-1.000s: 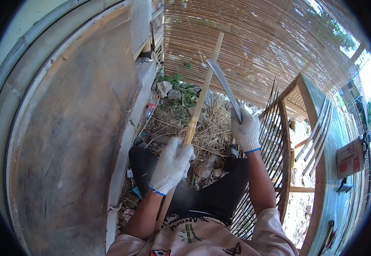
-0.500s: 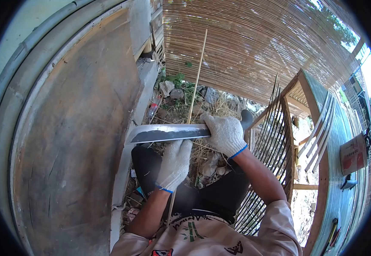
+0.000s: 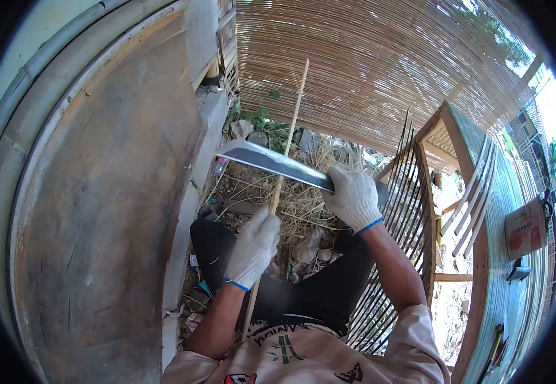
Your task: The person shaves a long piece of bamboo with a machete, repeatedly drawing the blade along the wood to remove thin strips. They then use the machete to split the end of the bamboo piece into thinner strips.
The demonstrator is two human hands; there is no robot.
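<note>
My left hand (image 3: 256,246), in a white knit glove, is closed round a long thin bamboo strip (image 3: 296,105). The strip runs from beside my shirt up and away from me. My right hand (image 3: 356,200), gloved the same way, grips the handle of a machete (image 3: 278,164). Its broad blade points left and crosses over the strip, a little beyond my left hand. Much of the handle is hidden in the glove, with its dark end showing at the right.
A large worn wooden board (image 3: 105,192) leans at the left. Dry straw and stones (image 3: 303,237) cover the ground between my knees. Thin dark slats (image 3: 393,249) and a wooden frame (image 3: 447,128) stand at the right, near a tin container (image 3: 525,229). A reed screen (image 3: 367,70) hangs ahead.
The machete has moved farther along the strip, away from my left hand, and its blade now slants with the tip higher. My left hand and the strip have shifted slightly.
</note>
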